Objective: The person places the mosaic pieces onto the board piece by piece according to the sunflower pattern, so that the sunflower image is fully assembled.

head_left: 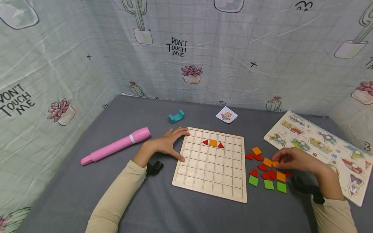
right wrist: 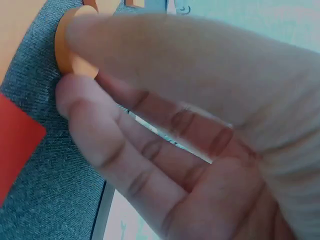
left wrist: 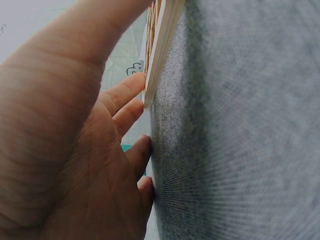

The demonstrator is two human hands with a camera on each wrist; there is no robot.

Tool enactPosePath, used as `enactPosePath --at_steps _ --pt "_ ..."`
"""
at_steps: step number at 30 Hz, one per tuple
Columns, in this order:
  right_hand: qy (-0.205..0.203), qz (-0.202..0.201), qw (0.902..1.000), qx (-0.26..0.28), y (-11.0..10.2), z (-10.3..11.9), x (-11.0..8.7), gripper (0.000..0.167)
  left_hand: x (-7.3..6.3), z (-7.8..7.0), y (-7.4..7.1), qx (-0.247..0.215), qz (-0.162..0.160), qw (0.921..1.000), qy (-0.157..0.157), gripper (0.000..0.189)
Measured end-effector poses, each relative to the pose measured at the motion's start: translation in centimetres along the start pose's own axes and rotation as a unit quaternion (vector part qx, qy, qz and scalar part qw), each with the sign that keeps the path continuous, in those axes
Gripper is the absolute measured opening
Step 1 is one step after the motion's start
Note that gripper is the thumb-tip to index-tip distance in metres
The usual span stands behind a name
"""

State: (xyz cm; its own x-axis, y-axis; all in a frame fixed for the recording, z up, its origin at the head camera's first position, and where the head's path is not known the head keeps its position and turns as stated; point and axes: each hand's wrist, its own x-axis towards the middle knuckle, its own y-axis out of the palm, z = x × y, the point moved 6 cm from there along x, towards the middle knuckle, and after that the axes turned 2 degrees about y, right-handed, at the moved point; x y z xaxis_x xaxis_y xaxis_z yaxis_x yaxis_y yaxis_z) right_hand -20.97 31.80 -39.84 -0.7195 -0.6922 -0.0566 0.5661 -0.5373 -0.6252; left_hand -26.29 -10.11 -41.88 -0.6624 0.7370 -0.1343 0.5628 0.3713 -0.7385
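Observation:
A wooden grid board (head_left: pixel 210 174) lies on the grey cloth. Two red triangles and an orange square (head_left: pixel 213 143) sit in one row near its far side. My left hand (head_left: pixel 166 144) is spread at the board's left edge, its thumb and fingertips touching the rim; in the left wrist view the fingers extend along the board's side (left wrist: pixel 161 50). To the right of the board, my right hand (head_left: pixel 295 160) pinches an orange piece with a curved edge (right wrist: pixel 64 42) between thumb and finger. Loose red, orange and green pieces (head_left: pixel 268 184) lie around that hand.
A picture puzzle board (head_left: pixel 316 134) stretches along the right, partly behind the right hand. Past the grid board lie a small patterned card (head_left: pixel 226 115) and a teal curved block (head_left: pixel 176 116). A pink stick-like object (head_left: pixel 116 147) rests at left. Printed curtains hang behind.

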Motion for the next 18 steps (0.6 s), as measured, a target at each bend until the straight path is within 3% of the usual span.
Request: enactPosePath --at_steps 7,18 --pt "0.039 -0.002 0.9992 -0.001 0.6 0.1 0.7 0.021 -0.1 0.1 -0.1 -0.002 -0.002 1.0 0.0 0.094" --pt "0.058 -0.01 0.9979 -0.024 0.6 0.8 0.9 0.018 0.2 0.0 0.1 -0.003 -0.003 1.0 0.006 0.093"
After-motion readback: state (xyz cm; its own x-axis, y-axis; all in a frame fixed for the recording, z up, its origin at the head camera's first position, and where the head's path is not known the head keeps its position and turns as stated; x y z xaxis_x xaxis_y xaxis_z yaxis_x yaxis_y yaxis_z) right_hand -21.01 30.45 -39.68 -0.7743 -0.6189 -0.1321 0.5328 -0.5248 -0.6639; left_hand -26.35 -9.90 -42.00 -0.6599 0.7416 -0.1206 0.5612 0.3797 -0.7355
